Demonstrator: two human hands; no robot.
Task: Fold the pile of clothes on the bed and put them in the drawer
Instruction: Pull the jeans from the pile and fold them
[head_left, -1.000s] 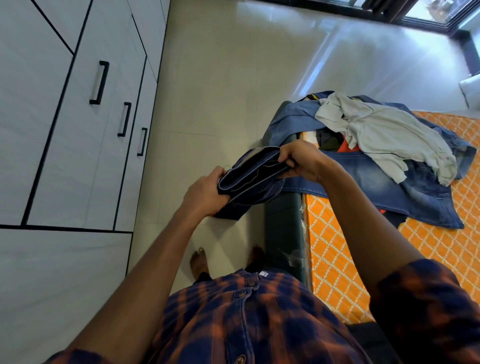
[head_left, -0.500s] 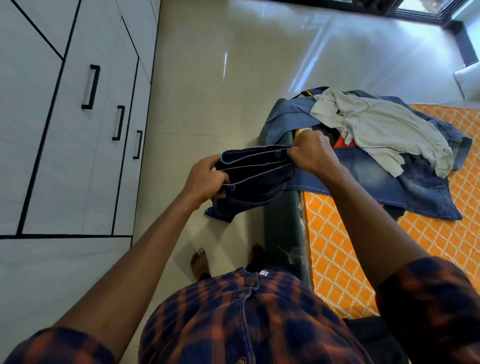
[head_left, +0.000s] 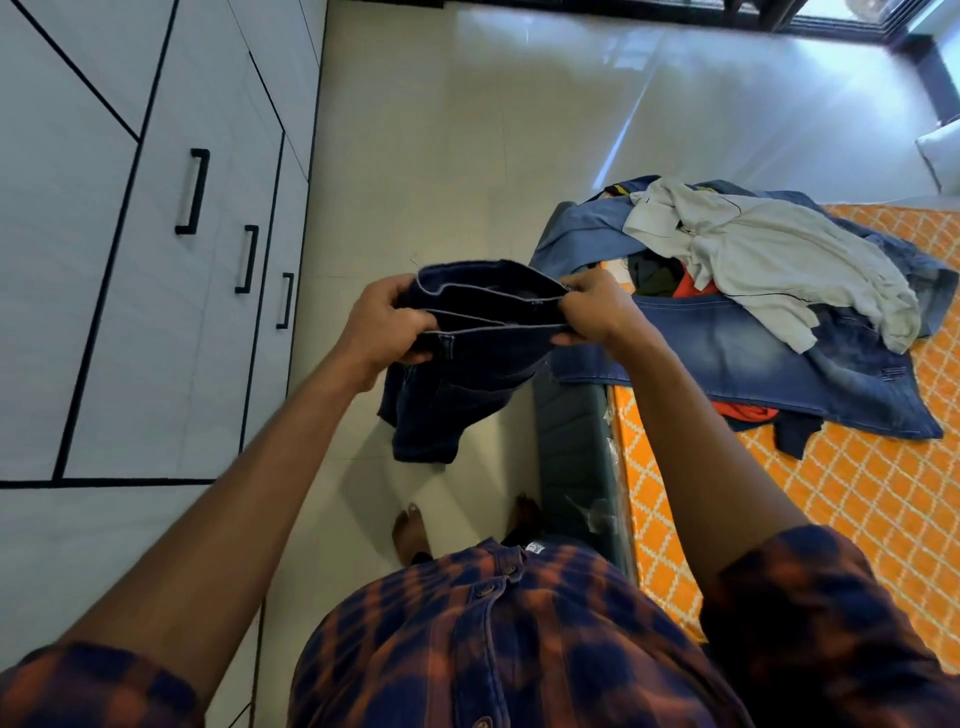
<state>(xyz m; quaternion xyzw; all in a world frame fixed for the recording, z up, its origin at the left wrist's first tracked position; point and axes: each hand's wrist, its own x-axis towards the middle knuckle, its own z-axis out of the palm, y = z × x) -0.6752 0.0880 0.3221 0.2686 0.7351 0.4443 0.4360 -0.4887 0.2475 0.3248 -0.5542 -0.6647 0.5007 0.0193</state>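
both hands grip dark jeans (head_left: 467, 358) in mid-air beside bed (head_left: 852, 519), l hand (head_left: 387, 325) & r hand (head_left: 595, 312) pinching opposite ends, long axis l-r, wardrobe (head_left: 156, 260) nearer l hand.

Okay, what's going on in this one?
A person stands beside the bed, gripping partly folded dark jeans with the left hand and right hand, held over the floor. A pile of unfolded clothes lies on the bed. The drawers at left are shut.
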